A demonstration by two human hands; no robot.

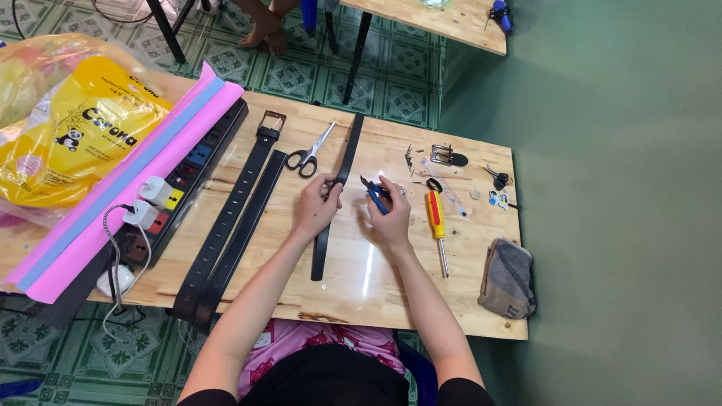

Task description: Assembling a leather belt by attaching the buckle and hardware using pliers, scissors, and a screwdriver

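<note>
Both forearms reach forward over the wooden table (421,301), the left hand (316,204) pinching a narrow black belt strip (336,197) between fingers and thumb, the right hand (389,214) closed around blue-handled pliers (375,197) just beside it. The strip lies flat with its long axis running away from the person — near end by the left wrist, far end tilted slightly right, beyond the fingertips. Scissors (309,153) lie just beyond the left hand — a red-and-yellow screwdriver (436,225) just right of the right hand.

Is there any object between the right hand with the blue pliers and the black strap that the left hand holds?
Nothing visible. Only bare table lies between the right hand, holding blue-handled pliers, and the black strap gripped by the left hand. The scissors lie farther back.
</note>
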